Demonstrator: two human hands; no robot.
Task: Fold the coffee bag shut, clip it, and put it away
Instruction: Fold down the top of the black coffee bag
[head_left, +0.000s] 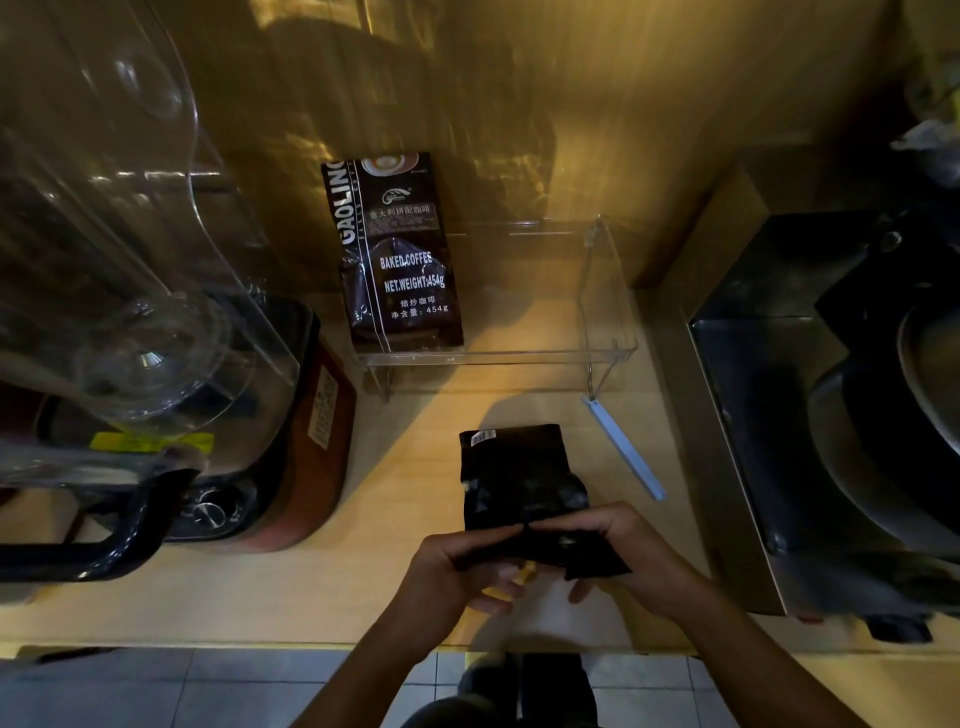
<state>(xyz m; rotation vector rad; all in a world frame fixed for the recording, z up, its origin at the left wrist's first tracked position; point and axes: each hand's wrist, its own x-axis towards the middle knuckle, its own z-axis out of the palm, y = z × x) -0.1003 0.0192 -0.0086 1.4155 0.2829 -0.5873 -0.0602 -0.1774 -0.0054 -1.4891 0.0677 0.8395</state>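
Lying flat on the counter (322, 587) near its front edge, the bag (517, 483) is black and glossy, crinkled across its middle, with a small white barcode label at its far left corner. Its near end is bent up and gathered between two hands. The left hand (460, 569) pinches the bag's near left edge, thumb on top and fingers curled beneath, and something small and yellow shows between those fingers, too hidden to name. The right hand (621, 551) pinches the near right edge in the same way, thumb on top, fingers below; the two thumbs almost meet at the bag's midline. One clip (626, 449), a long, thin, pale plastic bar, lies slantwise on the counter just right of the bag, apart from it. A second bag (397, 254) of coffee, dark brown with white print reading BAKED COFFEE, stands upright against the back wall, in the left end of one clear acrylic rack (605, 312) with thin legs. At the counter's left edge sits one blender (135, 291) with a clear plastic jug, a black handle and a red-brown base. At the right edge stands one dark metal machine (831, 405) with a shiny steel side. The counter is smooth, pale wood.
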